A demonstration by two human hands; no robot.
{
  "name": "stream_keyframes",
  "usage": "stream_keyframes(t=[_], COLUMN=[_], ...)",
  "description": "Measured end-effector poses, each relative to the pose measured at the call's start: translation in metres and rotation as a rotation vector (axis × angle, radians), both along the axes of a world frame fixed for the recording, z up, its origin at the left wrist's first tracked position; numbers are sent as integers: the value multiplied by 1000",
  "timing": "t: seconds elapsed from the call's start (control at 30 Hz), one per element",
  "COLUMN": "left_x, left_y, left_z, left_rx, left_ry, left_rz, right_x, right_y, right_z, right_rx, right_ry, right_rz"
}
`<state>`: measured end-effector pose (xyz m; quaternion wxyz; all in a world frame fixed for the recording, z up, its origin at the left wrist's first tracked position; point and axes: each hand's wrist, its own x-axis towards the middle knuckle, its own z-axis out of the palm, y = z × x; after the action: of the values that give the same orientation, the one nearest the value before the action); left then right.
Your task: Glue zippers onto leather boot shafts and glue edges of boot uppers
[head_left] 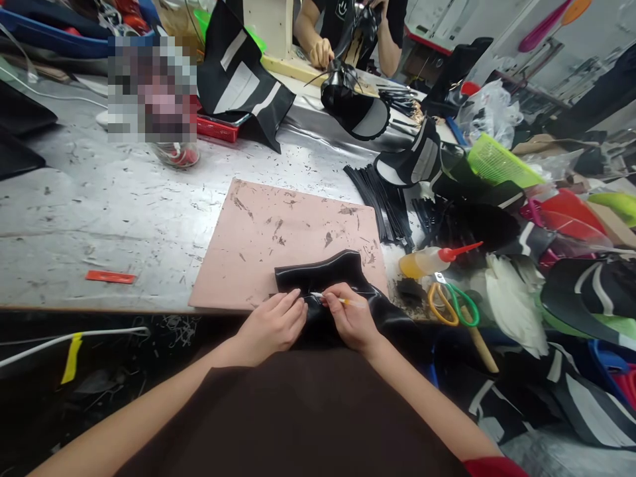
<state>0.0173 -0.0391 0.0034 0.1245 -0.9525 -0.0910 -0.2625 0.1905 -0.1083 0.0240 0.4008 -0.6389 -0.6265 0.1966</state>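
Note:
A shiny black leather piece [330, 275] lies across the near edge of a pink work board [278, 232]. My left hand [273, 324] rests on its near part, fingers together and pressing the material down. My right hand [350, 318] pinches a thin brush with a yellow handle [342, 302], its white tip touching the black piece just right of my left fingertips.
A glue bottle with a red nozzle [430, 260] and green-and-yellow scissors [452, 303] lie right of the board. Black strips [385, 199] and piles of black-and-white cut pieces [422, 159] crowd the right side. Another person's hand [322, 52] works across the metal table [99, 212]. A red tag [110, 277] lies left.

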Motion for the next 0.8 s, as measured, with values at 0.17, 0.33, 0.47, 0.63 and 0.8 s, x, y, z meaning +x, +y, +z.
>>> stream_keyframes(t=[0.17,0.33,0.47,0.63,0.8], left_x=[-1,-1,-2,-2,-2], left_y=[-1,-1,-1,-1,-1], left_z=[-1,-3,-4,-4,-4], left_rx=[-15,-23,-17,-14,-15], left_ry=[5,-4,10,11,3], left_rz=[-2,-13,-3,2,-3], right_x=[-1,0,0,0,0], right_y=[1,1,1,1,1], right_z=[0,2,2,4,4], right_rx=[-1,4,-8,0,-17], right_ry=[-15,-43,-55,-60,-60], right_rz=[16,30,26,32,32])
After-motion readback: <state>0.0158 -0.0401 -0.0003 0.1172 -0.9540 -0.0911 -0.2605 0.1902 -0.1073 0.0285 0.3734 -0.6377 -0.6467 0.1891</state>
